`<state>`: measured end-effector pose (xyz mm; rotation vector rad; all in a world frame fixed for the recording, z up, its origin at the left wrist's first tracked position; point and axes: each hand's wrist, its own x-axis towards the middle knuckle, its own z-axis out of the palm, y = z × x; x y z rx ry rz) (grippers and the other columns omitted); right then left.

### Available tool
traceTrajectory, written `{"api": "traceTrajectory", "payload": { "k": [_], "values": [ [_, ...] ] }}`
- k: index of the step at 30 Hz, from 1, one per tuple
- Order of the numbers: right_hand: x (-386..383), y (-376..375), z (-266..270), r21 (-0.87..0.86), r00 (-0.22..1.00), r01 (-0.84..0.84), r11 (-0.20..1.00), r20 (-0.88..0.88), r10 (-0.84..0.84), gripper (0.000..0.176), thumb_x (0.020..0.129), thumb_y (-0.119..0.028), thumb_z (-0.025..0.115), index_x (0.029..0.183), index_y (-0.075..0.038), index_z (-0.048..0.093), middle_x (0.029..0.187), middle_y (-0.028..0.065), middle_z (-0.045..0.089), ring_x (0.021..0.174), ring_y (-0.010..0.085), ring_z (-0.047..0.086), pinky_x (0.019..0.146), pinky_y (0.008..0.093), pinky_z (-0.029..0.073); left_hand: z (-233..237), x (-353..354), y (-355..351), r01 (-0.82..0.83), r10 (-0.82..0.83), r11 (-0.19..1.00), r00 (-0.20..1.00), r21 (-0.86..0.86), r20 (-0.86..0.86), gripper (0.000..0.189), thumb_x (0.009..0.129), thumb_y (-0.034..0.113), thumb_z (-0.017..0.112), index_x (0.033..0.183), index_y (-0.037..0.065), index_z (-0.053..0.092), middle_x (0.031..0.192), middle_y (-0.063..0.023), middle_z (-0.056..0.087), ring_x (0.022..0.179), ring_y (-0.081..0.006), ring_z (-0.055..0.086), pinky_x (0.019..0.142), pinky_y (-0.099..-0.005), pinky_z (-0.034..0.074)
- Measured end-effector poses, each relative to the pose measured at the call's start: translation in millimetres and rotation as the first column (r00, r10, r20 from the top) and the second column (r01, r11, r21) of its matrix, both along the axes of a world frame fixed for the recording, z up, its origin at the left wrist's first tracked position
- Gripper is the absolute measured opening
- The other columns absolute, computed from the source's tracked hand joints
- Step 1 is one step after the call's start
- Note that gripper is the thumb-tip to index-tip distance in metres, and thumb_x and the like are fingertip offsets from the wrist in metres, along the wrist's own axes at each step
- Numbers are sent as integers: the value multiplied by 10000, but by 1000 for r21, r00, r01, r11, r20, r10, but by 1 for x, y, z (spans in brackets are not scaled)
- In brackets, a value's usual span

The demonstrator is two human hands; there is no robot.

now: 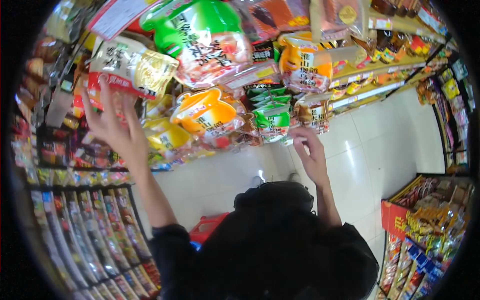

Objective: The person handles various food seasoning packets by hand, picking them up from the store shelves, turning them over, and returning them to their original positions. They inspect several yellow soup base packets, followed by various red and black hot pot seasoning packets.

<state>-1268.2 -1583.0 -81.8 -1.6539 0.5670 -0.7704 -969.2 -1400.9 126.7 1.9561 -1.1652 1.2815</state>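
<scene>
My left hand (112, 122) reaches up to the left with its fingers spread. Its fingertips overlap the lower edge of a white and red pouch (122, 62) with a gold patch. Lower down on the right, my right hand (311, 152) has loosely curved fingers, the thumb apart from them and nothing visible between. Its fingertips are close to a row of green packets (272, 117) and a brown packet (312, 115). Between the hands hangs an orange pot-shaped pouch (207, 112), with a yellow pouch (167, 135) beside it. A large green pot-shaped pouch (205, 42) is above.
Another orange pouch (305, 65) hangs at the upper right, near shelves with price labels. A red basket (207, 226) is beside my body on the tiled floor (350, 150). Packed racks (90, 235) stand at lower left, and a red display bin (395, 217) at lower right.
</scene>
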Motion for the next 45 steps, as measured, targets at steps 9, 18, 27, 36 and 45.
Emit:
{"api": "traceTrajectory", "payload": {
  "k": [9, 18, 27, 36, 45],
  "values": [
    [130, -83, 8, -296, 947, 283, 912, 234, -218, 439, 894, -192, 740, 1274, -25, 598, 1175, 182, 627, 1039, 331, 636, 874, 386, 513, -155, -169, 12, 536, -290, 840, 575, 84, -765, 284, 760, -67, 646, 944, 106, 775, 1166, -131, 602, 1105, -293, 561, 909, -388, 481],
    [154, -92, 14, -484, 981, 170, 859, 3, -193, 357, 824, -269, 787, 1048, -20, 664, 914, 138, 592, 815, 344, 640, 690, 441, 511, -184, -203, 13, 554, -331, 830, 399, -63, -855, 325, 762, -123, 639, 975, 93, 757, 1121, -109, 623, 946, -252, 631, 766, -334, 520],
    [57, -86, 90, -230, 949, -223, 947, -272, 158, 383, 972, -273, 678, 1179, 42, 611, 804, 123, 666, 726, 150, 638, 636, 331, 513, -183, -192, 15, 461, -392, 865, 379, -196, -838, 315, 785, -135, 588, 965, 77, 736, 1056, -109, 638, 918, -249, 643, 780, -349, 532],
    [-12, -69, 125, 163, 958, -235, 958, -127, 257, 351, 1006, -187, 643, 1267, 33, 563, 1006, 76, 682, 907, 119, 660, 814, 289, 548, -143, -156, 0, 399, -458, 874, 493, -276, -740, 177, 884, -51, 606, 1015, 26, 697, 1026, -124, 663, 976, -258, 629, 903, -364, 489],
    [-35, -33, 111, 38, 968, -249, 968, -2, 249, 349, 952, -101, 692, 1238, -9, 516, 988, 95, 698, 917, 137, 667, 796, 285, 545, -23, -142, -60, 696, -596, 689, 386, -201, -705, 320, 881, 18, 681, 1200, 26, 702, 1148, -155, 703, 1015, -239, 653, 856, -350, 522]
  ]
}}
